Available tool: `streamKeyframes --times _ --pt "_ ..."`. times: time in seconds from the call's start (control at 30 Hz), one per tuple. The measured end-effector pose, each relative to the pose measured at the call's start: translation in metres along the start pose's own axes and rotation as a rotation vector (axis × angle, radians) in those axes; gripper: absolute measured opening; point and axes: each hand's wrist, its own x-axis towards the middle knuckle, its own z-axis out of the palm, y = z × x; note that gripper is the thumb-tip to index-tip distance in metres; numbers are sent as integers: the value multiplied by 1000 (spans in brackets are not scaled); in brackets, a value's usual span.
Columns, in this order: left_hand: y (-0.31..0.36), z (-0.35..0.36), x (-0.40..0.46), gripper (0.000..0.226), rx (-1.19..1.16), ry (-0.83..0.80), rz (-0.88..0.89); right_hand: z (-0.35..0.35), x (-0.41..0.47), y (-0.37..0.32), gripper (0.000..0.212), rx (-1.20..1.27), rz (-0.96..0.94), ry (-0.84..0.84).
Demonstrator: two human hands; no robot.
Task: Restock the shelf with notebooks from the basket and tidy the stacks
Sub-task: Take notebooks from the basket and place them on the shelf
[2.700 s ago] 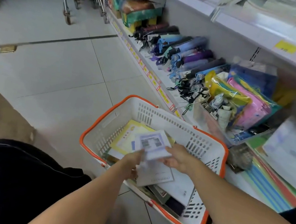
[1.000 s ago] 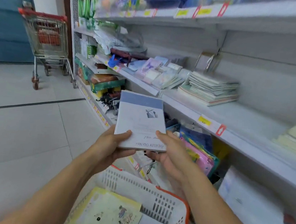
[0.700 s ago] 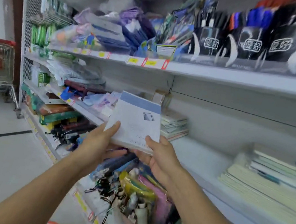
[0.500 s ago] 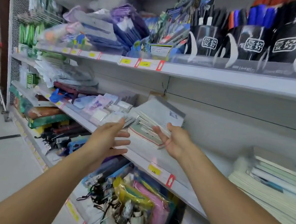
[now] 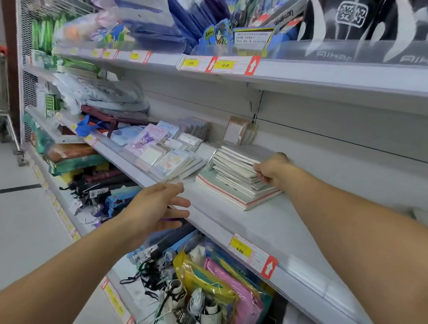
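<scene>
On the middle shelf (image 5: pixel 262 222) sat one stack of notebooks (image 5: pixel 235 175), perhaps ten; the right hand (image 5: pixel 270 169) gripped its right edge with curled fingers, while the left hand (image 5: pixel 157 209) hovered open, empty.

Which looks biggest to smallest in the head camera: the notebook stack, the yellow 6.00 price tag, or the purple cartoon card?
1. notebook stack
2. purple cartoon card
3. yellow 6.00 price tag, though it sits nearer the camera

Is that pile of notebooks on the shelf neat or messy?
Messy. The notebook stack is skewed, upper books fanned off the wider ones beneath; the right hand grips its right edge.
</scene>
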Motion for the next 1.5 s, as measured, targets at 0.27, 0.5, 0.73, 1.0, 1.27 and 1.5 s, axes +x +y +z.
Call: streamKeyframes --times 0.27,0.5,0.73,1.0,1.27,1.5 --pt "-86 -42 -50 18 16 166 -160 35 -103 23 34 -113 -393 570" --pt "-275 -113 -163 12 237 397 -721 251 -297 215 49 -271 -222 -682" --pt "-326 -138 -219 14 391 449 -919 308 -347 351 134 -568 -66 -827" --pt "-327 -145 -230 31 420 379 -966 328 -346 361 145 -820 -88 -772" --pt "-332 -155 -236 30 320 354 -977 303 -323 375 60 -413 457 -800" --pt "-298 -154 -241 74 -12 133 -908 233 -308 285 29 232 486 -1045"
